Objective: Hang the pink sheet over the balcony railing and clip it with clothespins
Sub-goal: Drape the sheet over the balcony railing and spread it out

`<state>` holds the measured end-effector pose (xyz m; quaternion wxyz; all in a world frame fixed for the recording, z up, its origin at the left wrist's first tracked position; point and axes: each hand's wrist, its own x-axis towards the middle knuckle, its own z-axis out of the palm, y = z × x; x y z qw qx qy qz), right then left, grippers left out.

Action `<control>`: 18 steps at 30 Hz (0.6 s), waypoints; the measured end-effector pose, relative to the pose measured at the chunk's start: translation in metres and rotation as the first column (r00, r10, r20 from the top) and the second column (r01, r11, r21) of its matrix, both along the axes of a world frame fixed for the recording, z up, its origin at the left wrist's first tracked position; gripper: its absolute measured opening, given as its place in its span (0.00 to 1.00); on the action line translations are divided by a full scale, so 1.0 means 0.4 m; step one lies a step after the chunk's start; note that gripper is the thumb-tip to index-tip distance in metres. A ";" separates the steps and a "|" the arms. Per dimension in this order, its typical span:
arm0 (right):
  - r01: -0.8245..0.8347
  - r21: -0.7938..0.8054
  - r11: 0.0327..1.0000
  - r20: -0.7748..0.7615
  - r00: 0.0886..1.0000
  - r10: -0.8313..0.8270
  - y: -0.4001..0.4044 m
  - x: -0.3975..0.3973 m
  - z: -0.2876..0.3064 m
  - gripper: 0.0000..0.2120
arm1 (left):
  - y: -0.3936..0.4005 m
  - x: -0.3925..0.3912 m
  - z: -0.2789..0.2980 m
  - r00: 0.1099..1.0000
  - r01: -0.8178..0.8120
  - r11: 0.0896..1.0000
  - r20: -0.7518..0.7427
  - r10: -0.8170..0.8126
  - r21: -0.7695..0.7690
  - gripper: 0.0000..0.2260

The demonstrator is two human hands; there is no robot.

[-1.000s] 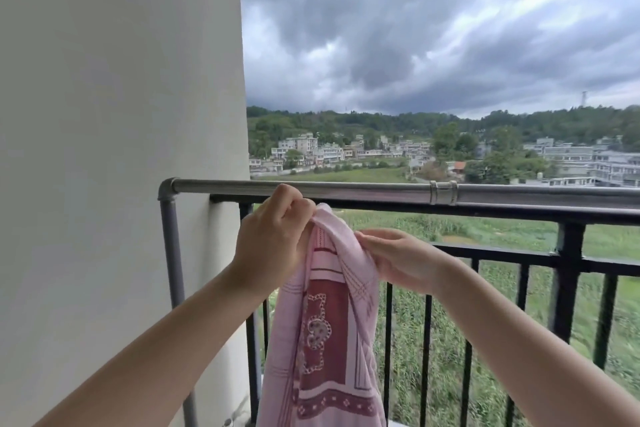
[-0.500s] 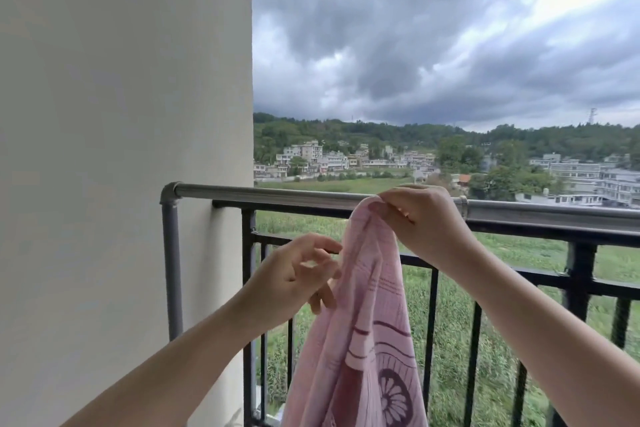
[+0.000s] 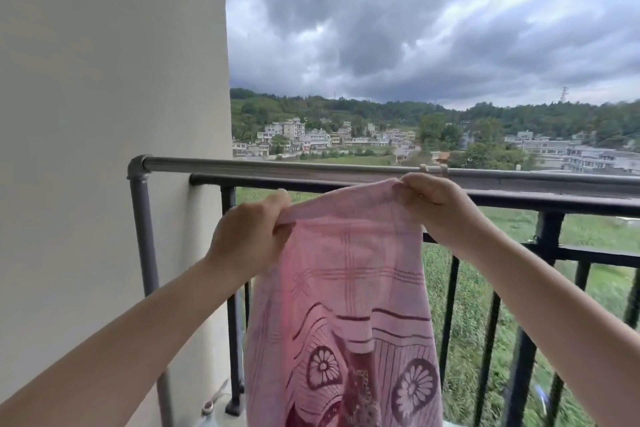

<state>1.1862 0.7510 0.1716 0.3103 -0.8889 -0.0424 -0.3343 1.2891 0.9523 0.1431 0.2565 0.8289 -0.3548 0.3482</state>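
The pink sheet (image 3: 349, 281), patterned with dark red lines and flower motifs, hangs in front of me on the near side of the balcony railing (image 3: 277, 166). My left hand (image 3: 249, 232) grips its top edge at the left. My right hand (image 3: 436, 201) grips the top edge at the right, just below the grey top rail. The edge is stretched between both hands. No clothespins are in view.
A grey pipe rail runs from a post (image 3: 142, 236) by the pale wall (image 3: 104, 114) on the left. Behind it stands a black barred railing (image 3: 519, 201). Beyond lie green fields, houses and a cloudy sky.
My left hand has taken hold of the sheet's top edge again and pulled it left. The sheet has spread from a bunched fold into a wide stretch between both hands.
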 end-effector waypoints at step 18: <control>-0.095 0.062 0.994 -0.465 0.878 0.112 0.036 0.002 -0.041 0.12 | 0.061 0.031 -0.011 0.736 0.232 0.966 -0.628 -0.252 -0.116 0.16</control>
